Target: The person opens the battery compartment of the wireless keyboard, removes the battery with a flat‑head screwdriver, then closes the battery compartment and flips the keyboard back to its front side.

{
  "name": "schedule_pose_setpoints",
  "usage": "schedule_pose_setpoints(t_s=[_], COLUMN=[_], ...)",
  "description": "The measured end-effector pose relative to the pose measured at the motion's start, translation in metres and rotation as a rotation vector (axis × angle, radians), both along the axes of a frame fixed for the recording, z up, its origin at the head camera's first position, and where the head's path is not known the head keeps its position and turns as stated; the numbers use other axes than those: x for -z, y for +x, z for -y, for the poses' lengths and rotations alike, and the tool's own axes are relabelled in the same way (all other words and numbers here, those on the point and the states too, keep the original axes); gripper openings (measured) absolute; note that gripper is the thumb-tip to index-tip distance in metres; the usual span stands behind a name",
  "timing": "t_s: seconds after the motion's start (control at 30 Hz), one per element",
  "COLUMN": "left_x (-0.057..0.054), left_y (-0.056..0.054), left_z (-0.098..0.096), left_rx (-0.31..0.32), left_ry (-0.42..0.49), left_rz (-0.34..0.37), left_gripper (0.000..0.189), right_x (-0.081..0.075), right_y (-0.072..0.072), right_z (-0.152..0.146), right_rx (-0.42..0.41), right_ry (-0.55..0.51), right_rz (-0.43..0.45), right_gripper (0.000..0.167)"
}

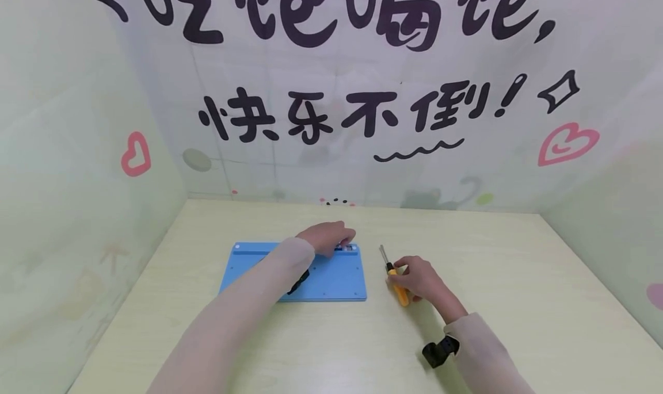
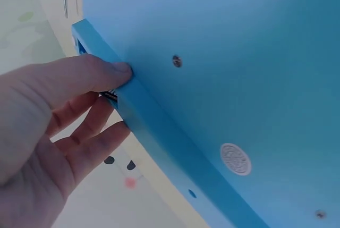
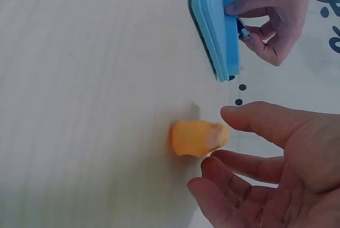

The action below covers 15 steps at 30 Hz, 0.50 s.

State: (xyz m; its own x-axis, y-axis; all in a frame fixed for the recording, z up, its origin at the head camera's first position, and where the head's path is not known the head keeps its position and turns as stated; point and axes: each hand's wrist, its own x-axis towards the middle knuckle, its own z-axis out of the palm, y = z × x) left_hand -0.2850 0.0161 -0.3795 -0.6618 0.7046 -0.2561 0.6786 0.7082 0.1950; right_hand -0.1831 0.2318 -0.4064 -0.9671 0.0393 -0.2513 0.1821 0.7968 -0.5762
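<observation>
A flat blue keyboard-like device (image 1: 331,276) lies with its screwed face up, a raised ridge along its far edge. My left hand (image 1: 325,237) is at the ridge's right part. In the left wrist view its thumb (image 2: 114,73) presses on top of the ridge while the fingers curl behind, by an opening with a dark, striped part (image 2: 110,95). A small dark and silver piece (image 3: 243,30) shows between those fingers in the right wrist view. My right hand (image 1: 420,278) surrounds the yellow handle of a screwdriver (image 1: 400,290), thumb and fingers spread apart around it.
The pale wooden table (image 1: 492,267) reaches back to a printed wall cloth (image 1: 331,169) with dark lettering. More printed cloth stands at the left and right sides. A black wrist camera (image 1: 439,351) sits at my right cuff.
</observation>
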Motion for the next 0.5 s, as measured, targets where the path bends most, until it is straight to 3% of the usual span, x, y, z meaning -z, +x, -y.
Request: schedule_pose_setpoints(t_s=[0.3, 0.5], left_x=[0.003, 0.005], left_y=[0.001, 0.003], left_z=[0.009, 0.014], left_rx=[0.020, 0.007], left_ry=[0.103, 0.133], left_rz=[-0.026, -0.026], left_gripper=[0.022, 0.015], right_x=[-0.021, -0.022], right_y=[-0.005, -0.004], right_z=[0.006, 0.030], right_rx=[-0.056, -0.139], right_ry=[0.024, 0.006], right_rz=[-0.067, -0.053], right_gripper=[0.042, 0.038])
